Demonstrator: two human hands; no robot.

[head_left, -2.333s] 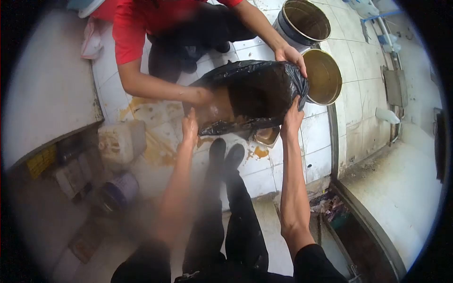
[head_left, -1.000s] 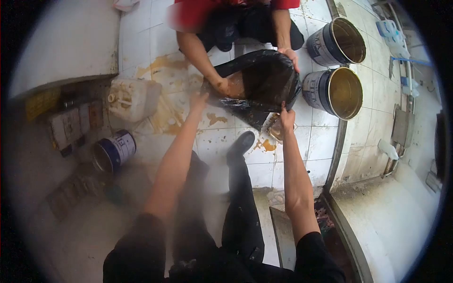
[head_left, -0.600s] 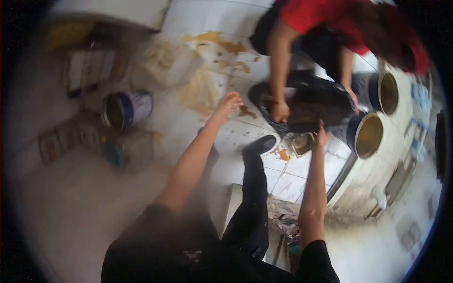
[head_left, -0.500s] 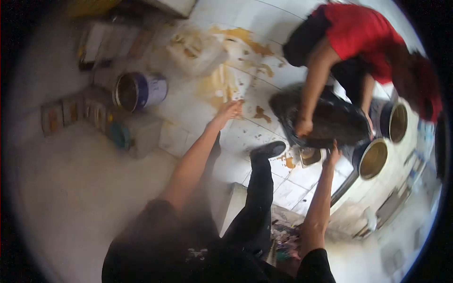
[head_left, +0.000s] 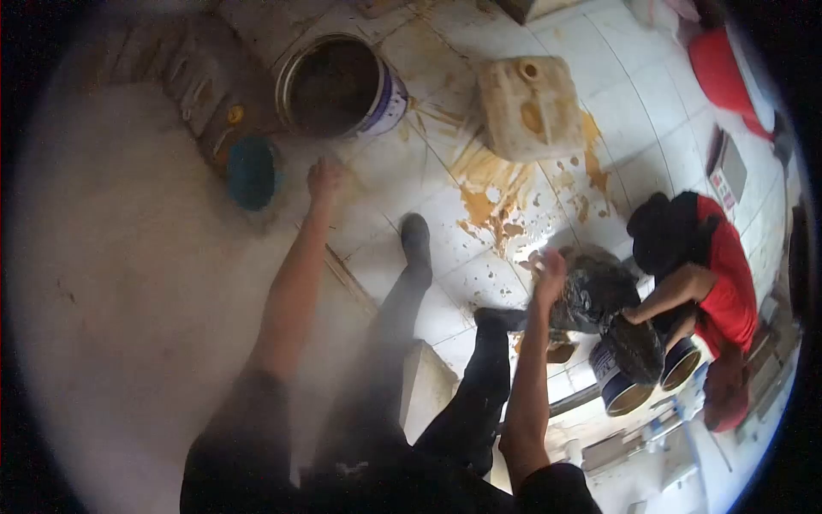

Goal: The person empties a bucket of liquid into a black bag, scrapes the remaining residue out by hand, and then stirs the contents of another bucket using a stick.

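In the head view, the left hand point(head_left: 325, 180), at the bag's edge earlier, is now beside a large bucket point(head_left: 390, 107); the right hand point(head_left: 550, 272) (both grips too blurred to tell) is by the black bag point(head_left: 591, 291), now over a pail point(head_left: 610, 381).

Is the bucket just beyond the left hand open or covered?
Open: the rim of the bucket surrounds a visible dark interior, with no lid across it.

Workshop-like utility area: tiled floor point(head_left: 638, 103), brown spills point(head_left: 479, 208), open bucket point(head_left: 390, 110), grimy plastic jerrycan point(head_left: 552, 107).
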